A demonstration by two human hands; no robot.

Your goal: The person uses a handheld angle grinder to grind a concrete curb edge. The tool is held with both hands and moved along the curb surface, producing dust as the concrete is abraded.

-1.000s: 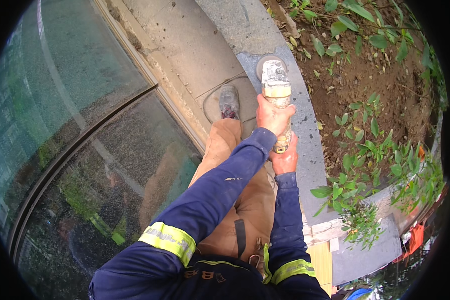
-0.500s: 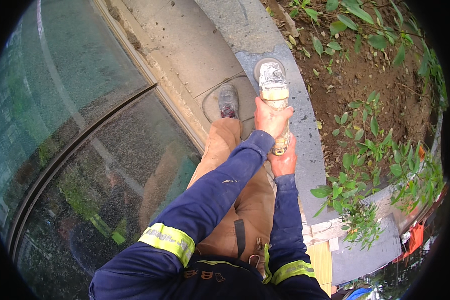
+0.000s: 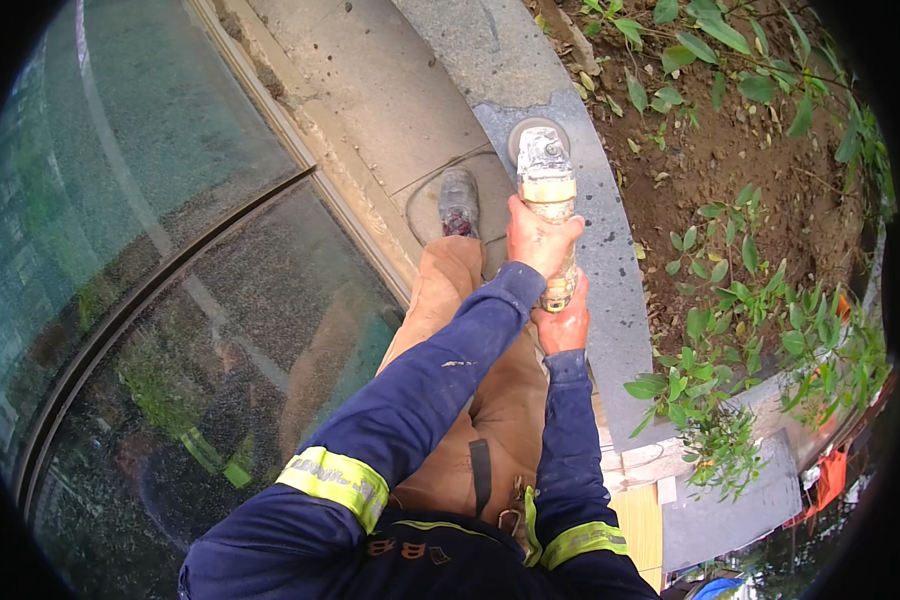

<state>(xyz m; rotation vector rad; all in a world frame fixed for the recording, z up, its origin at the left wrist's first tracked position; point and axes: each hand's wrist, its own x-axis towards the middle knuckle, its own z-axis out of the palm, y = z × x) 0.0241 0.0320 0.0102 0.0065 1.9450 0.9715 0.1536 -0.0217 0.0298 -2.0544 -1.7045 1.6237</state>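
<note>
A dusty, white-smeared angle grinder (image 3: 547, 188) lies along the curved grey stone coping (image 3: 610, 270), its round disc (image 3: 521, 133) flat against a stretch of stone at the far end. My left hand (image 3: 540, 240) is wrapped round the middle of its body, just behind the yellowish band. Closer to me, my right hand (image 3: 564, 320) grips the rear end of the same tool. Both forearms are in dark blue sleeves with yellow reflective bands. The underside of the disc is hidden.
Left of the coping is a paved strip (image 3: 370, 110), where my shoe (image 3: 458, 200) stands beside a thin cable (image 3: 410, 210). Dusty glass panels (image 3: 230, 300) fill the left side. Brown soil (image 3: 770, 190) with leafy plants (image 3: 740, 290) borders the coping on the right.
Both hands and the rear of the grinder have shifted very slightly left. The disc stays at nearly the same spot on the stone, and the grip is unchanged.
</note>
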